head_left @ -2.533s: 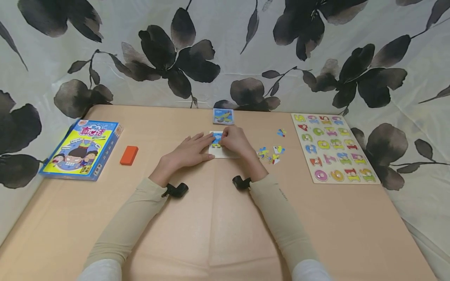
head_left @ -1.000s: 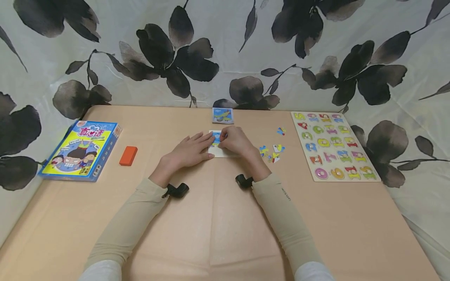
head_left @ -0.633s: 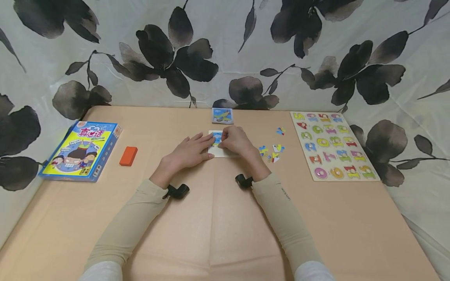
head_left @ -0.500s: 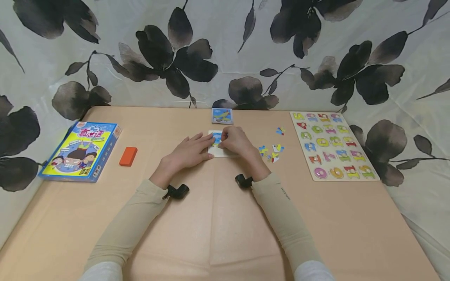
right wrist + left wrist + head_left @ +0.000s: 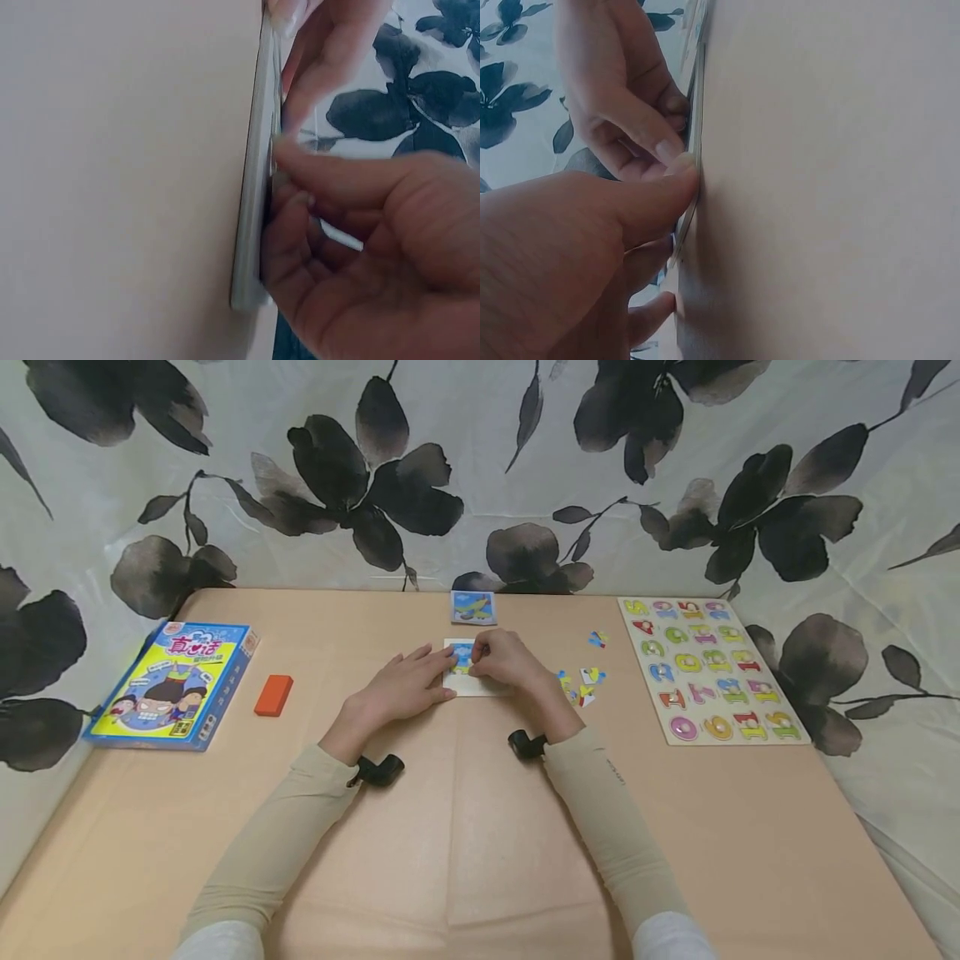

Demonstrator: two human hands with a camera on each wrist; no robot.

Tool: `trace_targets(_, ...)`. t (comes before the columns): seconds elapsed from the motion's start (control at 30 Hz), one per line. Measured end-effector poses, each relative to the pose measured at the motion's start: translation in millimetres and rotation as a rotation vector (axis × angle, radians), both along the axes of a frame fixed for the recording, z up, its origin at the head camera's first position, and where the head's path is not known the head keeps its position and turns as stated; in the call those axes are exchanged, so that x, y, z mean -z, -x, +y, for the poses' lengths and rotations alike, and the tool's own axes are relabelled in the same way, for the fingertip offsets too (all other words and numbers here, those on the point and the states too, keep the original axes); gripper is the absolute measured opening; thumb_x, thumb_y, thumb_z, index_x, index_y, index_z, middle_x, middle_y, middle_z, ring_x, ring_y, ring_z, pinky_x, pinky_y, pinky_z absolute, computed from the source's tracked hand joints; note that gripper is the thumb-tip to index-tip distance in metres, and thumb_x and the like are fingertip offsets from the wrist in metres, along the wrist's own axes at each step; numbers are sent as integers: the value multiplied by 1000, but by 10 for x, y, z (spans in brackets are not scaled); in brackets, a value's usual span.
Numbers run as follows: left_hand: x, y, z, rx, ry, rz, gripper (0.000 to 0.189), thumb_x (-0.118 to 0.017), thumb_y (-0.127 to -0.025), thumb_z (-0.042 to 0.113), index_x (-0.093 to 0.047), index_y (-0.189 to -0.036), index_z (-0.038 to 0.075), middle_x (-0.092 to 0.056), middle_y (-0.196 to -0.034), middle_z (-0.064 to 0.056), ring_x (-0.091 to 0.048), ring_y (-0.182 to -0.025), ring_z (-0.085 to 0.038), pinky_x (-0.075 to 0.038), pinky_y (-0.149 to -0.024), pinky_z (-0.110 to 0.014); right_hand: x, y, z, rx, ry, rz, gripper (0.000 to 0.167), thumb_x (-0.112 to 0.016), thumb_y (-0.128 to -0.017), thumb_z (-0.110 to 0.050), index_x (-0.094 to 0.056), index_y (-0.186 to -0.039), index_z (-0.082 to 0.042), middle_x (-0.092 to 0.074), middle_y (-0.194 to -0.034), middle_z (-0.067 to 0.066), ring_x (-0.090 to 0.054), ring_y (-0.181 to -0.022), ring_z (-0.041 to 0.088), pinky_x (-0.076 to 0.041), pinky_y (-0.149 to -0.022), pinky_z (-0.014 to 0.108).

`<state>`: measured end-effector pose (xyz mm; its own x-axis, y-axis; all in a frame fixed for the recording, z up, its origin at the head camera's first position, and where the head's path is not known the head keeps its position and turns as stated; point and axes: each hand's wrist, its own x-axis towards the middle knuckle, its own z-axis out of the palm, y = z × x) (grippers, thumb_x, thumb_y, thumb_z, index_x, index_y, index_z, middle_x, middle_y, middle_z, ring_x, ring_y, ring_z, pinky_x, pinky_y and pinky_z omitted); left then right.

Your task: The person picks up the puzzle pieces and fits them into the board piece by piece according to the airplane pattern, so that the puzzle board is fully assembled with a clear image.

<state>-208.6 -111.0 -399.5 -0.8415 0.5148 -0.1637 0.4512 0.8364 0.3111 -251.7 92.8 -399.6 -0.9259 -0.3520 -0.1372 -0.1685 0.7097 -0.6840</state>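
A small white-bordered puzzle board [image 5: 480, 690] lies in the middle of the table, part of its picture in blue. My left hand [image 5: 405, 683] rests flat across its left side with fingers stretched out. From the right, my right hand [image 5: 510, 660] bends over the board, thumb and forefinger pinched together on a puzzle piece at the blue picture; the piece is mostly hidden by the fingers. In the right wrist view, the right thumb tip meets the thin board edge [image 5: 251, 225]. The left thumb [image 5: 664, 202] lies along the board's edge in the left wrist view.
Several loose puzzle pieces [image 5: 588, 680] lie right of the right hand, with another small group [image 5: 597, 639] behind. A picture card [image 5: 473, 607] sits beyond the board. At left are a blue-yellow box [image 5: 168, 685] and an orange block [image 5: 273, 695]; a sheet of figures [image 5: 705, 672] is at right.
The right wrist and forearm have shifted slightly right, while its fingertips stay at the board. The left hand has kept its place.
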Motion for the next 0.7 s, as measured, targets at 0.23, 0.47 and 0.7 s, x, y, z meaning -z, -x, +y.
trace_targets(0.23,15,14,-39,-3,-8,-3,67,-53,-100,49,-34,-156,18,-26,-166,1,-17,-155,-33,-17,-120,-65,-30,-11,140,-123,20,-19,14,-71,-88,-10,-69,-102,-6,-59,-84,4,-52,-81,18,-41,-72,27)
trace_targets(0.47,23,25,-50,-12,-21,-16,67,-53,-99,49,-34,-156,20,-25,-166,2,-17,-155,-32,-16,-121,-63,-76,-20,312,-116,18,-7,20,-69,-91,-14,-70,-110,-8,-64,-100,7,-54,-92,22,-46,-80,30)
trace_targets(0.7,37,28,-38,-10,-23,-14,66,-54,-99,48,-34,-156,21,-25,-166,3,-17,-155,-31,-16,-121,-63,-157,-27,587,-64,22,18,19,-66,-93,-12,-69,-111,-7,-61,-97,8,-53,-91,23,-45,-79,32)
